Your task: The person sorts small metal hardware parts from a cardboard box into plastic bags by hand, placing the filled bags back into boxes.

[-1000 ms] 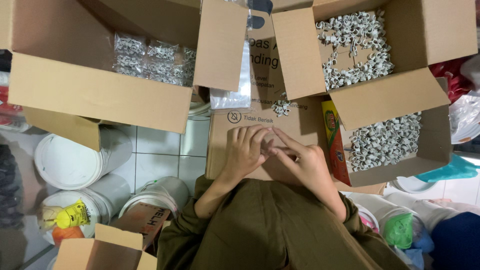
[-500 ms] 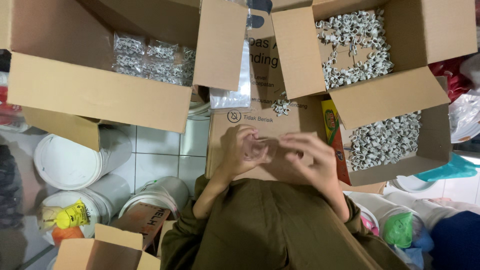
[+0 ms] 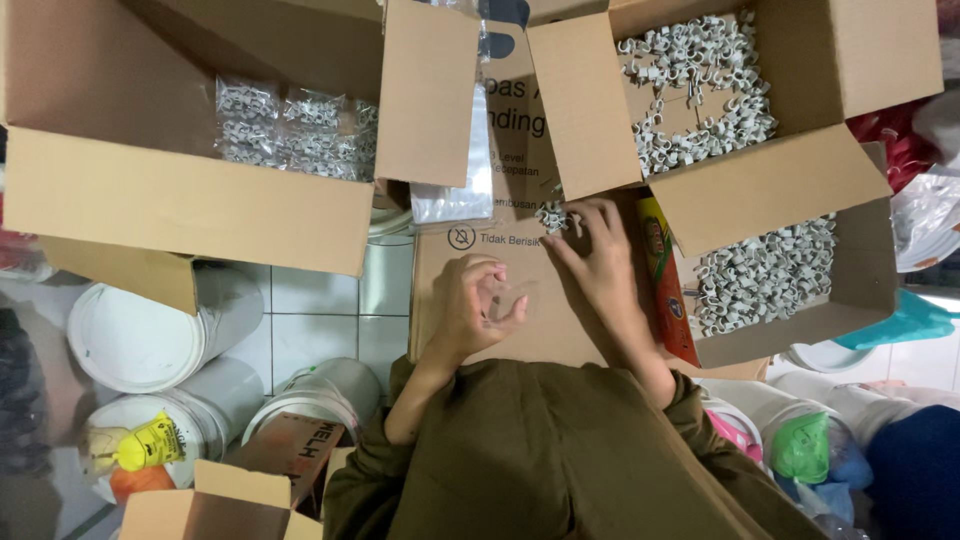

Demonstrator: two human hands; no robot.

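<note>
Partly hidden clips (image 3: 553, 216), right hand (image 3: 598, 262) touching

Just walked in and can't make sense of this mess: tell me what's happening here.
A person in an olive top sits over a flat brown cardboard sheet. The right hand reaches a small pile of grey plastic cable clips on it. The left hand holds a small clear plastic bag. Open cardboard boxes of loose clips and bagged clips sit beyond.
</note>
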